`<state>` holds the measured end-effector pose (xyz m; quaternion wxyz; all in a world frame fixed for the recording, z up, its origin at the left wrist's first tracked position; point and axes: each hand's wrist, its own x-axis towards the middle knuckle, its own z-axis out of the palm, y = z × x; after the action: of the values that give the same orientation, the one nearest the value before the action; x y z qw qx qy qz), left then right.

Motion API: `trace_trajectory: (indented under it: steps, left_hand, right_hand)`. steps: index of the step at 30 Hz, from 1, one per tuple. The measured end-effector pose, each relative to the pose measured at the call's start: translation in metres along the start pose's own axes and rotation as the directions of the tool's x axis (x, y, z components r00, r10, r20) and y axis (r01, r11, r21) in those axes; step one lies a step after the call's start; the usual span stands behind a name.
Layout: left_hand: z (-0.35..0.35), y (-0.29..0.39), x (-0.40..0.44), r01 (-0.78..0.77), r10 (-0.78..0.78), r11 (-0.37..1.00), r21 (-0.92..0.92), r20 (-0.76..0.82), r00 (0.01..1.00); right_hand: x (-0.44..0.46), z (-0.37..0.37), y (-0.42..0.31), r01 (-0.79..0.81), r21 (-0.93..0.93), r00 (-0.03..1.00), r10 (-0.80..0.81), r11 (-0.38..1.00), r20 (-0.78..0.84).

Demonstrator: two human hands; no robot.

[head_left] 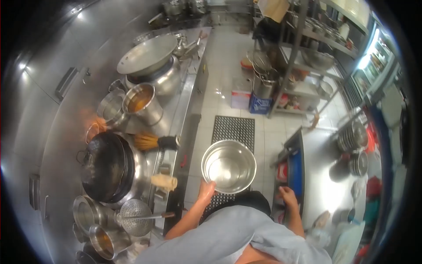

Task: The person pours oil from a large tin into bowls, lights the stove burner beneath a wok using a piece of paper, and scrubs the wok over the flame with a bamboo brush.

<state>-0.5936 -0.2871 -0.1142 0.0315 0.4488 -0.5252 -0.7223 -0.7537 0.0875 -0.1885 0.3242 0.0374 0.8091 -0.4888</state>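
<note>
My left hand [206,192] is closed on the rim of a round stainless steel pot [228,159], with the thumb at its near left edge. The pot is held in front of my body, and its shiny inside faces up. Nothing solid shows in it; whether it holds clear liquid I cannot tell. To the right, my right hand [288,196] hangs beside the steel worktable, near the blue panel [297,171] under its edge. Its fingers are loosely bent and apart, with nothing visible in them.
Along the left runs a steel cooking range with a black wok [107,165], a pale wok [147,55], a pot of brown liquid [141,100], a brush [147,141] and a perforated skimmer [136,218]. A rubber mat [234,127] lies ahead. Stacked bowls [351,136] stand on the right worktable.
</note>
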Motion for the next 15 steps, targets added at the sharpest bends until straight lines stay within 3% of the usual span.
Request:
trace_trajectory:
  steps: [4, 7, 10, 12, 15]
  left_hand:
    - [0.027, 0.047, 0.033, -0.021, 0.017, 0.999, -0.036, -0.125, 0.992]
    - [0.040, 0.084, 0.063, -0.062, 0.049, 0.994, -0.096, -0.133, 0.990]
    - [0.054, 0.112, 0.111, -0.148, 0.124, 0.977, -0.156, -0.153, 0.980]
    - [0.055, 0.119, 0.160, -0.216, 0.186, 0.965, -0.149, -0.196, 0.963]
    - [0.061, 0.172, 0.209, -0.380, 0.368, 0.921, -0.087, -0.131, 0.921]
  right_hand:
    - [0.065, 0.038, -0.169, 0.113, 0.106, 0.918, -0.145, 0.988, 0.368]
    - [0.121, 0.070, -0.237, 0.223, -0.035, 0.826, -0.170, 0.974, 0.538]
    - [0.152, 0.089, -0.307, 0.311, -0.066, 0.846, -0.245, 0.948, 0.473]
    - [0.198, 0.097, -0.332, 0.276, -0.026, 0.833, -0.225, 0.961, 0.505]
    - [0.249, 0.110, -0.360, 0.252, -0.008, 0.848, -0.216, 0.968, 0.484]
